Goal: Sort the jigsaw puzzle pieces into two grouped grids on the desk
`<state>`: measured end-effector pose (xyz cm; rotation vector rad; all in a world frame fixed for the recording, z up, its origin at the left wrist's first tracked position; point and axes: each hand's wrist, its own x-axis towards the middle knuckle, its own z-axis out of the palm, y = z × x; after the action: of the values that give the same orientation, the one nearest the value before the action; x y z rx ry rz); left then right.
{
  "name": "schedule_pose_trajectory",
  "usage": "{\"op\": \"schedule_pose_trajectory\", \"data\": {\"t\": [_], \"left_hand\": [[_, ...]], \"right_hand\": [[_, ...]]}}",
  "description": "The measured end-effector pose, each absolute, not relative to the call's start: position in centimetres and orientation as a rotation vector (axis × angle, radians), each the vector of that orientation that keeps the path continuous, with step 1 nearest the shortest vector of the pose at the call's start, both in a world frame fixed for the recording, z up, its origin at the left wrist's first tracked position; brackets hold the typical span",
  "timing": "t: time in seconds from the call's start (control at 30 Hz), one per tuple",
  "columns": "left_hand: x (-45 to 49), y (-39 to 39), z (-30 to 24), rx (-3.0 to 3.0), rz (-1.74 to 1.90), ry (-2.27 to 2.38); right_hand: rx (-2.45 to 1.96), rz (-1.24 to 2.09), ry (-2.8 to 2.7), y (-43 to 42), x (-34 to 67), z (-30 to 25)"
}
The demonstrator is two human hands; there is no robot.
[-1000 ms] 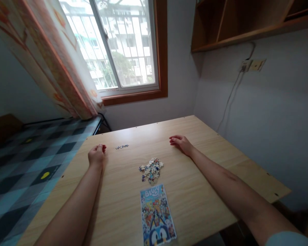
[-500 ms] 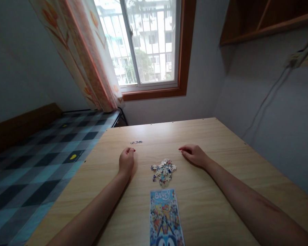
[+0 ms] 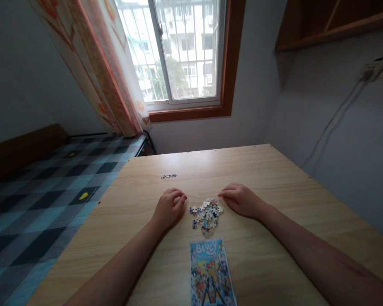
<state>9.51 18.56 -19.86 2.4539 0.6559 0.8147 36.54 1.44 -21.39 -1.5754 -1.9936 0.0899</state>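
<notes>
A loose pile of jigsaw puzzle pieces (image 3: 207, 213) lies mid-table, many with pale backs up. Just left of it rests my left hand (image 3: 170, 207), fingers loosely curved and a little apart, with nothing visible in them. On the pile's upper right side is my right hand (image 3: 241, 199), its fingers stretched toward the pieces and holding nothing that I can see. Beyond my left hand lies a short row of puzzle pieces (image 3: 169, 176). Below the pile is a colourful picture sheet (image 3: 212, 272) marked "Bluey", cut off by the bottom edge of the view.
The wooden table (image 3: 274, 250) reaches toward the wall under a window (image 3: 191, 55). To its left stands a bed with a checked cover (image 3: 60, 199); a curtain (image 3: 105, 85) hangs above its far end. A wall shelf (image 3: 325, 34) and a cable (image 3: 332, 119) are on the right.
My left hand has moved right, closer to the pile, and its fingers have loosened. My right hand has come slightly nearer the pile. The view has shifted a little.
</notes>
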Motion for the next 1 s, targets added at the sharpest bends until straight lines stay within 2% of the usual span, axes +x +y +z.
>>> {"op": "schedule_pose_trajectory", "data": {"t": [0.2,0.57,1.0], "left_hand": [[9.4,18.2,-20.0,2.494,0.750,0.539],[9.4,17.2,-19.7,2.634,0.648,0.362],[9.4,17.0,-19.5,2.700,0.595,0.275]], "right_hand": [[-1.555,0.196,-1.979,0.6,36.1,-20.6],[-1.631,0.101,-2.168,-0.2,34.4,-19.3],[-1.554,0.211,-2.122,-0.7,35.2,-19.2]]}}
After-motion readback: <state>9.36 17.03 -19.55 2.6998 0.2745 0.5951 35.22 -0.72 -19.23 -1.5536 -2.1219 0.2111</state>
